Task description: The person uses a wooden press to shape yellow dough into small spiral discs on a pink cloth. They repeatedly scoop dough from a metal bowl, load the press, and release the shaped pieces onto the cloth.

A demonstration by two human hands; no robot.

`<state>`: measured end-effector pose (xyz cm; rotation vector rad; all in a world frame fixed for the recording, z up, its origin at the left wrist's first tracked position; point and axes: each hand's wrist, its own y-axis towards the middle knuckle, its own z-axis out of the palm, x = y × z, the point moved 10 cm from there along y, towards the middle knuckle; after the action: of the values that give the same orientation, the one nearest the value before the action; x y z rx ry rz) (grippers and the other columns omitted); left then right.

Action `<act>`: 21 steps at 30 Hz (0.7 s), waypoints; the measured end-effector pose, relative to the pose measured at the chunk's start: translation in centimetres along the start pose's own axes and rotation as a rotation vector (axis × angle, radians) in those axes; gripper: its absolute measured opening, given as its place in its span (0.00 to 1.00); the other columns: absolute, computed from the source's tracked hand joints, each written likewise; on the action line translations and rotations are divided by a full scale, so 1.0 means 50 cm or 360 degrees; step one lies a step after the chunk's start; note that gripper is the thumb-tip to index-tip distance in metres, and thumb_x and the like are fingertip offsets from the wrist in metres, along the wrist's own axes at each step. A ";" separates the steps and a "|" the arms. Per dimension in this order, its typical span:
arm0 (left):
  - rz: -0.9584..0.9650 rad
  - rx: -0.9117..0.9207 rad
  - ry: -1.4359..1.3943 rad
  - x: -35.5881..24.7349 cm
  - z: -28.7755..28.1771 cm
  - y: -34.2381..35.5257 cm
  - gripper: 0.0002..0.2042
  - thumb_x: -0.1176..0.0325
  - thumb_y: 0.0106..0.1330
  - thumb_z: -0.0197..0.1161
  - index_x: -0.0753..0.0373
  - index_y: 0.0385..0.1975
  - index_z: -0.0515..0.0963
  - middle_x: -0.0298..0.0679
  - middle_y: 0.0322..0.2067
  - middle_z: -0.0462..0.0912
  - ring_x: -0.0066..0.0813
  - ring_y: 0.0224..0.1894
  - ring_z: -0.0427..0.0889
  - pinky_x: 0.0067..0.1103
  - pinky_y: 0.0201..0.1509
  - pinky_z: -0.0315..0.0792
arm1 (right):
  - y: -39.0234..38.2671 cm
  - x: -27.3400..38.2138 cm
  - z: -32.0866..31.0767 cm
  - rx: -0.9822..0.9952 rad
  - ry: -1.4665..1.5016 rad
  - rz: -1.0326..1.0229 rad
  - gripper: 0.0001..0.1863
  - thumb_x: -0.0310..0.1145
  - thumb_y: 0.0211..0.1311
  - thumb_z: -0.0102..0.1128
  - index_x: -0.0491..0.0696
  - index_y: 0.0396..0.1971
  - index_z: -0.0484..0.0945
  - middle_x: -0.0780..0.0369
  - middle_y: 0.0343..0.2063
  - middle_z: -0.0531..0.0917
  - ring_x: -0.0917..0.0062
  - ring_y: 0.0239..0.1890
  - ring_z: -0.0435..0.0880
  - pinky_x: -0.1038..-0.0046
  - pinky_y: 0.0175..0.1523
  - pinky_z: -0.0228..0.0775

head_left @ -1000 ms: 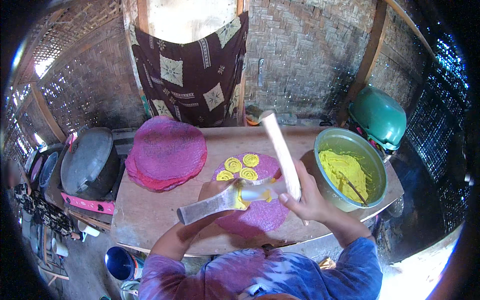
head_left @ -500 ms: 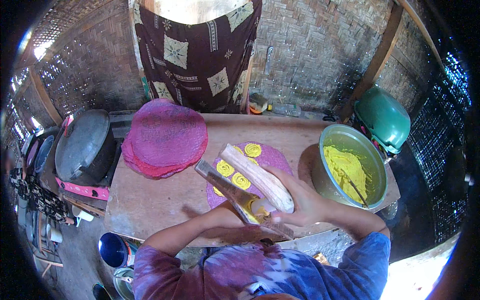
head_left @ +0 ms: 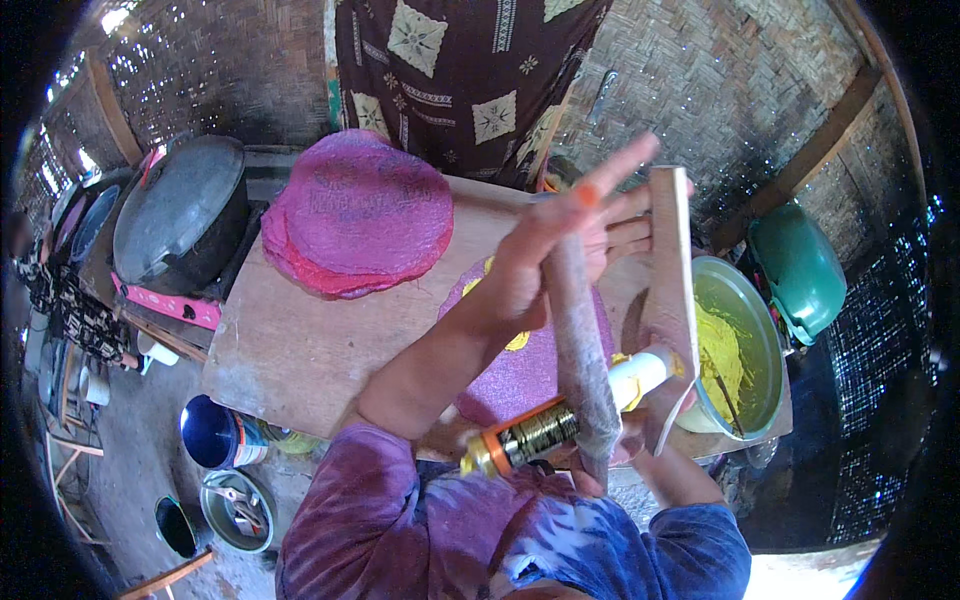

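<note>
My left hand [head_left: 560, 235] is raised over the table with fingers stretched out, its palm beside the top of a rough wooden bar [head_left: 575, 340]. That bar and a paler board [head_left: 668, 260] form an upright hand press, crossed by a tilted cylinder [head_left: 530, 436] with gold body, orange band and white end, smeared yellow. My right hand [head_left: 630, 450], partly hidden, grips the press from below. Behind it lies a purple round sheet [head_left: 495, 380] with yellow piped shapes, mostly covered. To the right, a green tub [head_left: 760, 390] holds yellow paste [head_left: 722, 345] and a stick.
A stack of pink-purple sheets [head_left: 355, 205] is at the left of the wooden table [head_left: 280, 360]. A lidded black pot [head_left: 180, 205] stands on a pink stove. Buckets [head_left: 210, 430] are on the floor. A green basin [head_left: 800, 270] sits at right; patterned cloth [head_left: 450, 70] hangs behind.
The press has turned from lying across to upright. My left hand has risen from underneath to near its top and opened; my right hand has dropped to its lower end. The view has shifted.
</note>
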<state>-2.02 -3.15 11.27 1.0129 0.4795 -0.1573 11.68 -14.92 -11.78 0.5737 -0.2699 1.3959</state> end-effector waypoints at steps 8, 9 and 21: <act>-0.0250 -0.0876 -0.0648 0.156 -0.428 -0.224 0.21 0.60 0.65 0.57 0.67 0.53 0.74 0.47 0.51 0.80 0.52 0.56 0.76 0.42 0.67 0.64 | -0.004 0.083 -0.139 -0.1128 -0.0208 0.0294 0.70 0.78 0.41 0.56 0.37 0.70 0.42 0.41 0.62 0.63 0.48 0.64 0.64 0.46 0.68 0.54; -0.0196 -0.0999 -0.0749 0.173 -0.466 -0.268 0.21 0.55 0.66 0.57 0.65 0.50 0.76 0.45 0.46 0.82 0.49 0.52 0.79 0.40 0.64 0.68 | 0.002 0.079 -0.162 -0.1021 -0.0057 0.0284 0.62 0.73 0.51 0.54 0.37 0.70 0.45 0.41 0.60 0.65 0.48 0.62 0.67 0.47 0.67 0.57; 0.0369 -0.1078 -0.0685 0.084 -0.502 -0.375 0.19 0.47 0.67 0.55 0.58 0.40 0.76 0.36 0.36 0.80 0.37 0.42 0.79 0.32 0.48 0.76 | 0.031 0.128 -0.205 -0.1534 -0.0731 0.0614 0.50 0.63 0.60 0.53 0.31 0.63 0.57 0.43 0.47 0.79 0.57 0.40 0.85 0.63 0.45 0.82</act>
<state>-12.59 8.50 -16.14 0.3438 0.0035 0.0026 9.71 -3.97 -16.78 0.0118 -1.3892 1.2878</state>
